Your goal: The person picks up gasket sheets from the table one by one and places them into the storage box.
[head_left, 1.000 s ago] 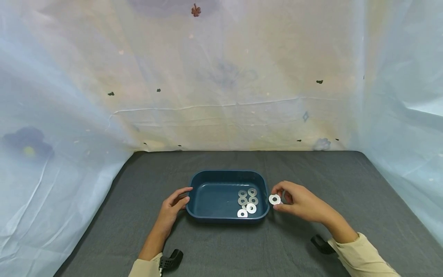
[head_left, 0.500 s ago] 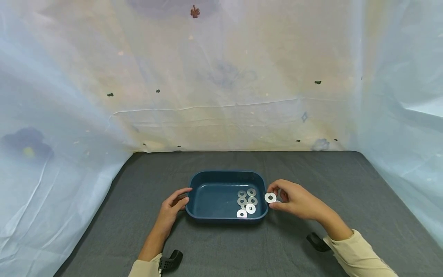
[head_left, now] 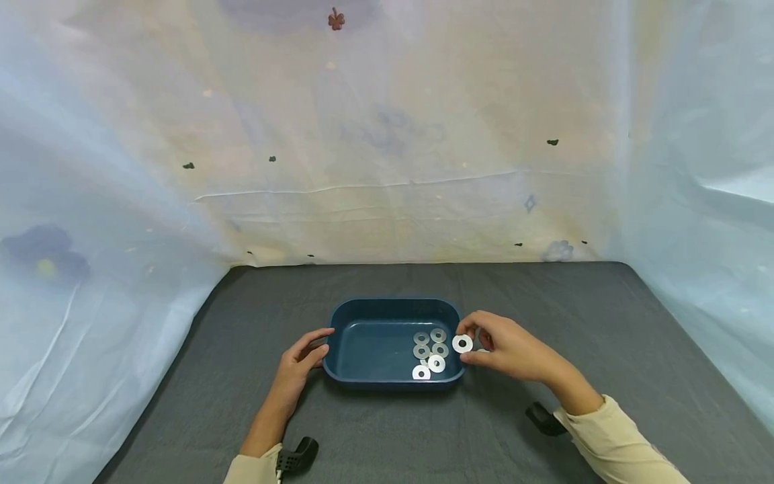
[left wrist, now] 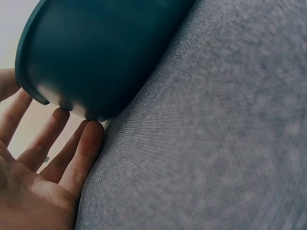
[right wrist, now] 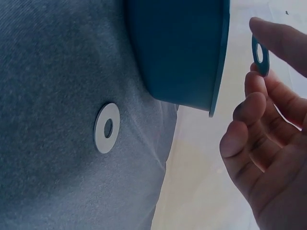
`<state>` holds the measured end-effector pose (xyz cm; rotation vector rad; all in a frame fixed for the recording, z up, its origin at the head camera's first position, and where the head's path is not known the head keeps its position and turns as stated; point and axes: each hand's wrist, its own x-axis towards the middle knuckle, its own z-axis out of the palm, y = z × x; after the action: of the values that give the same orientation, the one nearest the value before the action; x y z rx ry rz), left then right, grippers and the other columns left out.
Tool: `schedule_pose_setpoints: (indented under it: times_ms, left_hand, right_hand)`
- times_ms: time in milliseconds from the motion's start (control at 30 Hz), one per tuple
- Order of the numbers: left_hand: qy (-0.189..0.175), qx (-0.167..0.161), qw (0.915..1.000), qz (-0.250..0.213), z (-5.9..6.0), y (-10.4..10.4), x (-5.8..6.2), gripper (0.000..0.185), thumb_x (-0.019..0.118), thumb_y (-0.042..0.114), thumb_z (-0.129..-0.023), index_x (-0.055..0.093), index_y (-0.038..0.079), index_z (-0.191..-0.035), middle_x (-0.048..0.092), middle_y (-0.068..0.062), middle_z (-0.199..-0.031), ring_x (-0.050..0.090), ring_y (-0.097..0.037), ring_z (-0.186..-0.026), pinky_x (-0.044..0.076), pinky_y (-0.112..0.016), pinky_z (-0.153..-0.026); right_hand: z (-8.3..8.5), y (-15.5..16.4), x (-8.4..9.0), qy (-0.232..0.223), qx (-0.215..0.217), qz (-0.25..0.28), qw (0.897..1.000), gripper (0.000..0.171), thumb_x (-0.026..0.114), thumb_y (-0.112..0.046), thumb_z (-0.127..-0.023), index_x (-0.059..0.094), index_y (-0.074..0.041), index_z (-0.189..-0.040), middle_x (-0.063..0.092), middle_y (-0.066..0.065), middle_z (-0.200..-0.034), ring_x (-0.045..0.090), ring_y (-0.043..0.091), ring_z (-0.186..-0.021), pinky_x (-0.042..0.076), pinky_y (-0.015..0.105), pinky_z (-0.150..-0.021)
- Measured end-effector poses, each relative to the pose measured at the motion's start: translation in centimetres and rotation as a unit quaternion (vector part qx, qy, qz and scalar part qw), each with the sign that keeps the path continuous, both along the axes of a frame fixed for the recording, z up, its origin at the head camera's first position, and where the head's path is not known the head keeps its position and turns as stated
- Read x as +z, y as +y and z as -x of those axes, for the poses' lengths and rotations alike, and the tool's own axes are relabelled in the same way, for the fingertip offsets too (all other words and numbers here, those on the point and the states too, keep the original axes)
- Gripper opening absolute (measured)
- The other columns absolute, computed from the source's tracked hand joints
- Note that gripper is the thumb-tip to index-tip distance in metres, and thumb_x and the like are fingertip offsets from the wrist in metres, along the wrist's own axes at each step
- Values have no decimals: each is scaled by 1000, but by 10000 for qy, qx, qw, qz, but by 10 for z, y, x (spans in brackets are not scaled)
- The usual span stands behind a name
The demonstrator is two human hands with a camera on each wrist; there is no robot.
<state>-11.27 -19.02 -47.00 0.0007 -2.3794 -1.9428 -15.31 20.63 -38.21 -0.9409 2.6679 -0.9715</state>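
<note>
A dark blue rectangular tray (head_left: 363, 384) stands on the grey cloth, with several flat metal washers (head_left: 421, 372) lying in its right part. My left hand (head_left: 297, 366) rests at the tray's left end; in the left wrist view its fingertips touch the outer wall. My right hand (head_left: 510, 346) pinches one washer (head_left: 462, 343) between thumb and fingertips, raised at the tray's right rim. In the right wrist view this held washer (right wrist: 265, 60) is edge-on, above rim height. Another washer (right wrist: 106, 128) lies flat on the cloth beneath the right hand, mostly hidden in the head view.
Grey cloth (head_left: 387, 437) covers the table around the tray. A pale patterned sheet (head_left: 387, 134) hangs behind and at both sides. Black wrist-worn devices (head_left: 297, 456) sit by each beige sleeve (head_left: 617, 437).
My right hand has moved left with the pinched washer, from just outside the tray to its right rim. The left hand stays at the tray's left end.
</note>
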Motion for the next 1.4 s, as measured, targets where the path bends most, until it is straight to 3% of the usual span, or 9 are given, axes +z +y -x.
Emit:
schedule_pose_setpoints:
  times_ms: [300, 533, 767, 1133, 1400]
  left_hand:
    - [-48, -1, 10000, -6, 0, -1, 0, 37, 61, 26, -100, 61, 13, -135, 57, -8, -140, 57, -5, -114, 49, -27, -88]
    - [-1, 12, 10000, -28, 0, -2, 0, 36, 60, 24, -100, 61, 13, -134, 57, -8, -140, 57, -5, -113, 49, -27, -87]
    - [-37, 42, 10000, 2, 1, -1, -1, 36, 61, 25, -99, 62, 15, -134, 57, -7, -140, 57, -5, -113, 49, -27, -87]
    - [-79, 53, 10000, 26, 2, -2, -2, 36, 61, 26, -100, 61, 15, -134, 57, -5, -140, 57, -3, -113, 49, -27, -87]
    - [-97, 12, 9999, -22, 2, -2, -3, 37, 62, 29, -99, 62, 18, -134, 58, 0, -139, 57, -1, -114, 50, -28, -89]
  right_hand:
    - [1, -8, 1, -22, 79, -39, 10000, 35, 75, -36, -89, 61, -21, -117, 59, -7, -96, 49, 5, -75, 44, 23, -66]
    - [1, -20, 0, -60, 220, -8, 9997, 37, 75, -35, -89, 61, -18, -119, 58, -9, -98, 53, 12, -77, 45, 23, -66]
    - [1, -31, -6, 37, 368, -43, 9993, 36, 76, -32, -89, 62, -19, -119, 58, -8, -95, 51, 6, -74, 46, 22, -68]
    - [-1, -43, -8, 222, 275, -48, 9994, 34, 76, -30, -88, 62, -20, -117, 59, -4, -96, 55, 22, -83, 43, 22, -70]
    - [1, -51, -9, 225, 355, -7, 9991, 33, 75, -33, -90, 63, -17, -117, 57, -10, -99, 55, 20, -88, 44, 22, -71]
